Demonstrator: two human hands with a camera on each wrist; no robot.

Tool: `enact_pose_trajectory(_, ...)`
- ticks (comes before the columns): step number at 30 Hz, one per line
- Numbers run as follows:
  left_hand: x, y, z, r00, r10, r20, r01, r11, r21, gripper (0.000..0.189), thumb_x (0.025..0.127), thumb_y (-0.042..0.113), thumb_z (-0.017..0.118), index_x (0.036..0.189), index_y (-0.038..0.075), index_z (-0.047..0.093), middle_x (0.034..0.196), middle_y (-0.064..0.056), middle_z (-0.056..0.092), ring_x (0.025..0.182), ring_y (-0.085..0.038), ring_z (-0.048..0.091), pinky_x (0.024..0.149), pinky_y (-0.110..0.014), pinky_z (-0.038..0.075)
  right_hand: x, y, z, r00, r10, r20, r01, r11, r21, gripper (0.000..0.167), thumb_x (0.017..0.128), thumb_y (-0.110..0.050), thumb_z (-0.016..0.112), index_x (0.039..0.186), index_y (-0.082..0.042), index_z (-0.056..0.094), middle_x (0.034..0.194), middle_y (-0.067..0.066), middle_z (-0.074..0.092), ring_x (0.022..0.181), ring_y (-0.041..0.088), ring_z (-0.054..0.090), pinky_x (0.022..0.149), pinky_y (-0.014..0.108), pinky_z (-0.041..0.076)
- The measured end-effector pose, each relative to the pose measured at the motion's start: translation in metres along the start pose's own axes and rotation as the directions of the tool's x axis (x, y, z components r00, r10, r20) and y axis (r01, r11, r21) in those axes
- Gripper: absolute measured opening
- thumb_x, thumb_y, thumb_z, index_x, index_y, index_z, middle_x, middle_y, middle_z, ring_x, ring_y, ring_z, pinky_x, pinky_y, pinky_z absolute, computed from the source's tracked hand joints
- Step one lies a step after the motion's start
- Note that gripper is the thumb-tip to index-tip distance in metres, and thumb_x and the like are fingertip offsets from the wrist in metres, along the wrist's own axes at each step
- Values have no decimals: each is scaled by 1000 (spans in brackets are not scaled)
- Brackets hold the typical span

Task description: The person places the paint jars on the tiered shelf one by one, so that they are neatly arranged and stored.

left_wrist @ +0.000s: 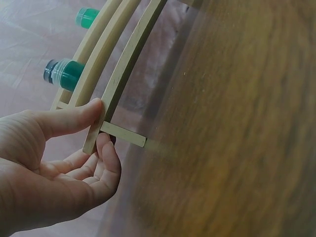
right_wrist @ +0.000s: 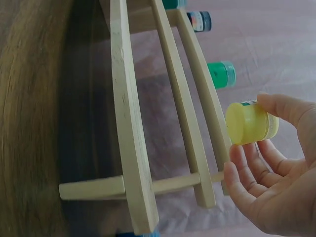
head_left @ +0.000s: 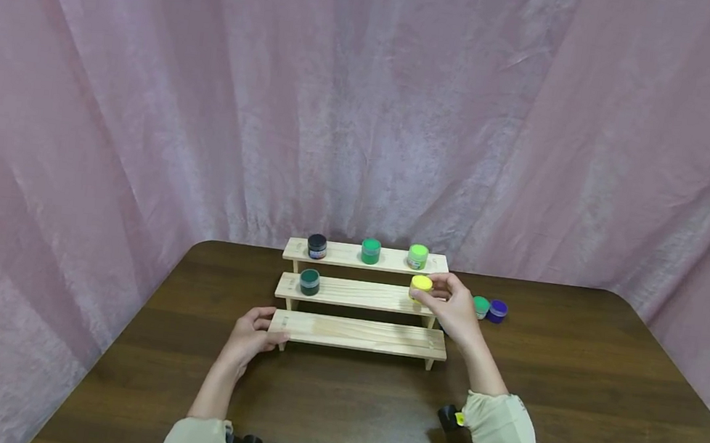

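A three-step wooden rack [head_left: 358, 334] stands on the table. My left hand [head_left: 247, 339] grips the left end of its lowest board, thumb [left_wrist: 91, 112] on top and fingers curled beneath. My right hand [head_left: 458, 314] pinches a small yellow paint jar [head_left: 421, 285] between thumb and fingers at the right end of the middle board. In the right wrist view the yellow jar [right_wrist: 249, 123] looks apart from the wood. A dark green jar [head_left: 309, 282] sits at the middle board's left end. Along the top board are a black jar [head_left: 317, 246], a green jar [head_left: 370, 251] and a light green jar [head_left: 417, 256].
Right of the rack, just past my right hand, a green-lidded jar [head_left: 480, 307] and a purple jar [head_left: 497, 311] stand side by side on the brown table [head_left: 574, 378]. A pink curtain [head_left: 368, 106] hangs behind the table's far edge.
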State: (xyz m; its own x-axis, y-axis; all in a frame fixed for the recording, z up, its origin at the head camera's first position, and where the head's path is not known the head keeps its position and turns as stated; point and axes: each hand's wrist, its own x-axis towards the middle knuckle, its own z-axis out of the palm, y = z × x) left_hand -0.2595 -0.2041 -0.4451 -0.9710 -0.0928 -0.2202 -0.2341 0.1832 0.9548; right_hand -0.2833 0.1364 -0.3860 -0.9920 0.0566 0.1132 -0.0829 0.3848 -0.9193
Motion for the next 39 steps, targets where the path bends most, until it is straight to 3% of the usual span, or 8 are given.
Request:
enact_pose_trajectory(8, 0, 1, 0, 1000, 2, -1, -2, 1000, -11, 61, 81, -1, 74, 135, -6, 46, 106, -20, 65, 68, -7, 58, 66, -24, 48, 3, -7, 14, 1000, -20, 8, 20, 1000, -13, 45, 83, -22, 77, 120, -4, 58, 111, 12, 63, 95, 15, 58, 79, 22, 47)
enact_pose_trajectory(20, 1, 0, 0, 1000, 0, -3, 0, 1000, -13, 60, 81, -1, 74, 134, -5, 47, 105, -18, 65, 68, -6, 58, 67, -25, 49, 4, -17, 34, 998, -25, 57, 25, 1000, 3, 48, 83, -27, 77, 121, -7, 56, 117, 13, 61, 103, 25, 59, 79, 24, 48)
enact_pose_trajectory(28, 0, 1, 1, 1000, 0, 0, 0, 1000, -14, 60, 81, -1, 74, 134, -6, 47, 107, -19, 65, 67, -6, 58, 67, -25, 49, 5, -15, 49, 993, -73, 91, 74, 997, -5, 43, 83, -21, 77, 118, -5, 58, 114, 15, 62, 102, 27, 61, 77, 25, 51)
enact_pose_trajectory(39, -1, 1, 0, 1000, -6, -5, 6, 1000, -14, 59, 81, 0, 74, 134, -4, 47, 107, -19, 65, 68, -6, 58, 67, -24, 49, 6, -17, 62, 989, -92, 112, 93, 996, 2, 43, 83, -20, 77, 119, -4, 58, 114, 17, 63, 106, 30, 62, 88, 39, 54)
